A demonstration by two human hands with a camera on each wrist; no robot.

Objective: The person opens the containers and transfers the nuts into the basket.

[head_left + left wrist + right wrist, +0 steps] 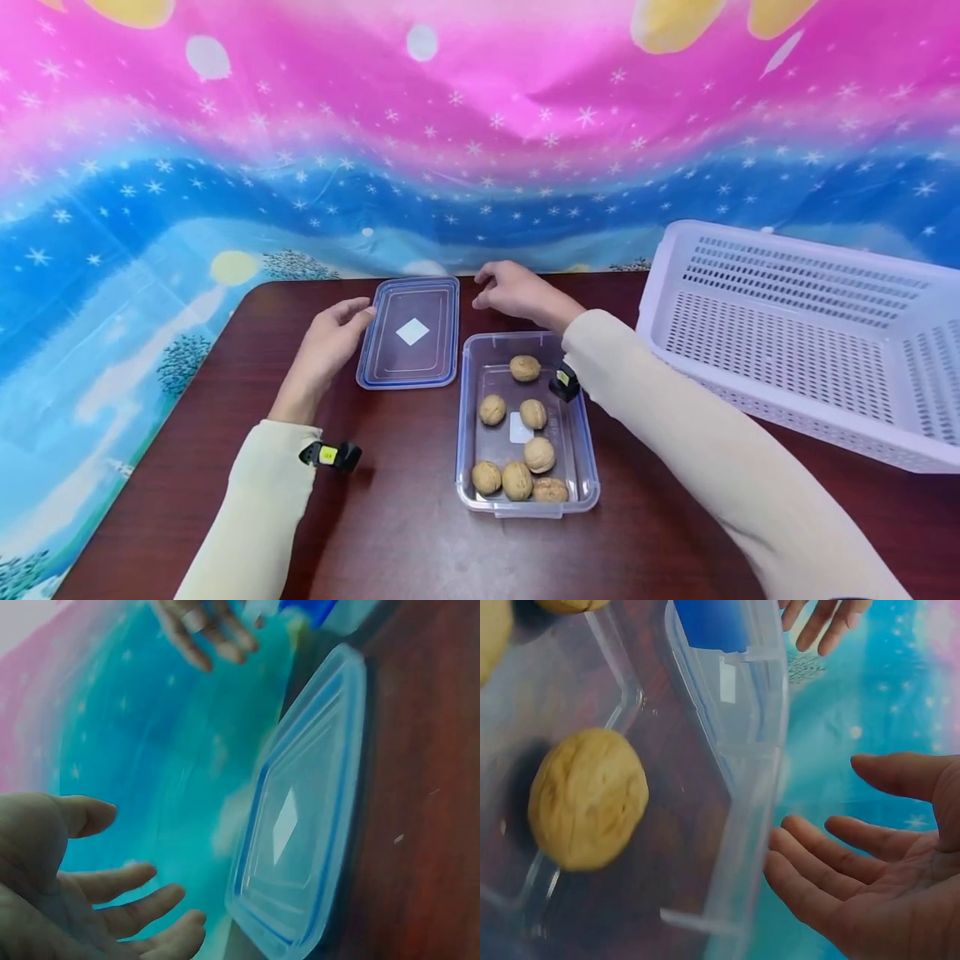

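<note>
Overhead: dark wood worktop (390,533), starry pink-blue backdrop (480,150). Clear blue-rimmed lid (409,332) flat, at 12 o'clock of walnut box (525,492). Left hand (330,337) and right hand (517,293): both grips released, flanking lid.

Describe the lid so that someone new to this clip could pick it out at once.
On the dark wooden table, look between the left hand and the right hand, just beyond the clear box of walnuts. The lid lies flat there: clear, blue-rimmed, a white diamond sticker at its centre, nothing on it.
</note>
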